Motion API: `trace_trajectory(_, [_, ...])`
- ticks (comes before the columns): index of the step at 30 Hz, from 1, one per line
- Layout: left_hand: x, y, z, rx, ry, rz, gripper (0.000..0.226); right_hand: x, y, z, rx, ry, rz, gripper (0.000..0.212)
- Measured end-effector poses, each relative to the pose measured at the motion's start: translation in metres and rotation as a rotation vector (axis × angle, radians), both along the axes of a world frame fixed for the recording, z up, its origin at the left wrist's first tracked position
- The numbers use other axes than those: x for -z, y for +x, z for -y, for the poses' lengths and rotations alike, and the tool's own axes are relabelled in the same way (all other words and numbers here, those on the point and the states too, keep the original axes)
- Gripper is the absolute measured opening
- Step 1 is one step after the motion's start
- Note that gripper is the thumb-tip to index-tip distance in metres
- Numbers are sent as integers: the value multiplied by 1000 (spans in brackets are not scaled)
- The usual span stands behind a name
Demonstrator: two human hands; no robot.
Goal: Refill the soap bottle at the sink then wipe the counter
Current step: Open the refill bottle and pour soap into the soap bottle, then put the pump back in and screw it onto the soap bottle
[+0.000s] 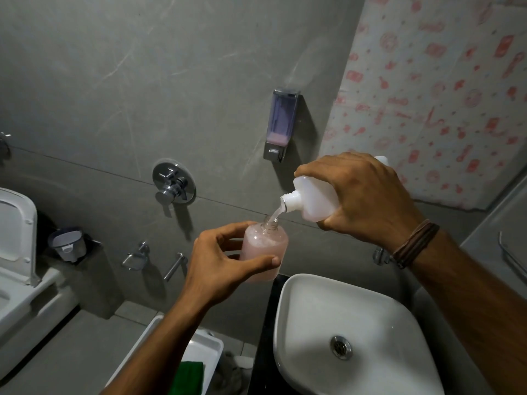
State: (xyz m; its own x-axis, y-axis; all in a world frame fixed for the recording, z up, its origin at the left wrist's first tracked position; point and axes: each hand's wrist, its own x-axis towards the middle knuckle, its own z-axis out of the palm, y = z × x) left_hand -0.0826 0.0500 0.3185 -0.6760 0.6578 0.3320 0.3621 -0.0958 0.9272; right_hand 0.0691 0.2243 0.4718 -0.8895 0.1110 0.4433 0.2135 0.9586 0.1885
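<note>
Soap bottle [263, 249], uncapped and part full of pink foam, stands upright in my left hand's [219, 266] curled fingers, just beyond the sink [288, 303] rim, while my right hand [368, 201] grips the tilted white jug [310, 195] pouring into it, hiding most of the jug.

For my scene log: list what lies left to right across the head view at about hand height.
toilet seat → wall mixer → left hand → soap bottle → refill bottle → right hand → wristband
</note>
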Motion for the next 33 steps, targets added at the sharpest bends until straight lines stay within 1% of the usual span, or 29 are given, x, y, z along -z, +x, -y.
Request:
trace_trajectory(4, [0, 2, 1, 8, 8, -9, 69, 13, 0, 2, -14, -75, -46, 73])
trace_trajectory(6, [1, 3, 2, 8, 26, -12, 65, 25, 1, 3, -8, -169, -99, 74])
trace_trajectory(8, [4, 4, 4, 2, 49, -7, 60, 41, 1, 3, 17, -314, -162, 78])
trace_trajectory(10, [9, 6, 9, -5, 66, 0, 58, 63, 3, 4, 10, -515, -245, 79])
trace_trajectory(12, [18, 8, 15, -6, 72, 1, 61, 90, 7, 6, -4, -724, -342, 76])
trace_trajectory(14, [31, 11, 24, -2, 71, 14, 62, 124, 15, 10, 17, -864, -423, 74])
trace_trajectory(18, [60, 16, 46, 1, 54, 45, 69, 204, 35, 33, 129, -1184, -469, 73])
trace_trajectory(20, [73, 19, 56, -11, 42, 56, 72, 243, 45, 50, 220, -1219, -438, 72])
trace_trajectory(22, [84, 21, 64, -20, 24, 75, 74, 277, 54, 70, 315, -1186, -375, 70])
trace_trajectory(24, [93, 23, 71, -24, 15, 91, 74, 305, 60, 89, 367, -1180, -326, 69])
trace_trajectory(27, [101, 23, 77, -27, 9, 89, 72, 343, 62, 108, 431, -1259, -238, 74])
trace_trajectory(29, [105, 23, 81, -19, 11, 96, 71, 367, 61, 116, 499, -1271, -178, 77])
trace_trajectory(31, [109, 22, 83, -10, 10, 102, 70, 389, 61, 120, 584, -1243, -132, 74])
trace_trajectory(33, [113, 20, 84, -1, 8, 99, 69, 405, 59, 124, 663, -1231, -99, 67])
